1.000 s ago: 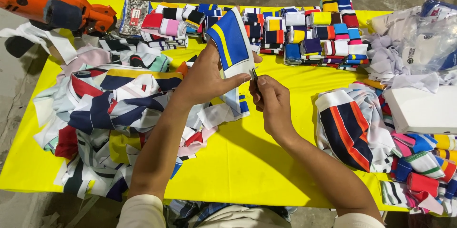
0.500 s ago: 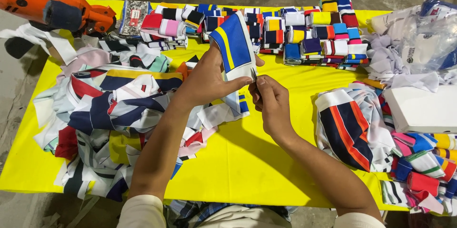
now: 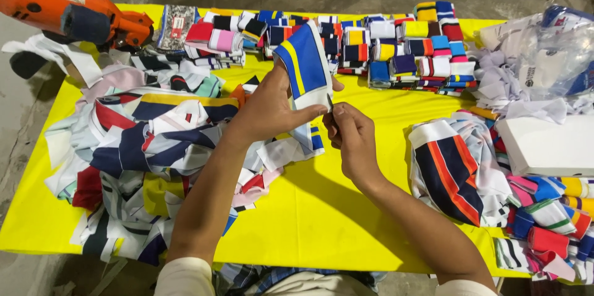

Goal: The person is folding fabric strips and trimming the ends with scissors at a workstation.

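Blue knit collar piece [image 3: 304, 64] with a yellow stripe stands upright above the yellow worktop [image 3: 309, 209], fingers of the left hand [image 3: 272, 107] clamped on its lower edge. Right hand [image 3: 352, 138] sits just beside it, fingers closed around a small metal tool [image 3: 330, 105].

Two hands work over one yellow table [image 3: 322, 222]: the left hand [image 3: 272, 107] and the right hand [image 3: 352, 138]. One blue knit collar strip [image 3: 304, 64], one orange cutting machine [image 3: 62, 8], one white box [image 3: 547, 144], one clear plastic bag [image 3: 554, 55], and folded collar strips [image 3: 396, 48] too many to count.
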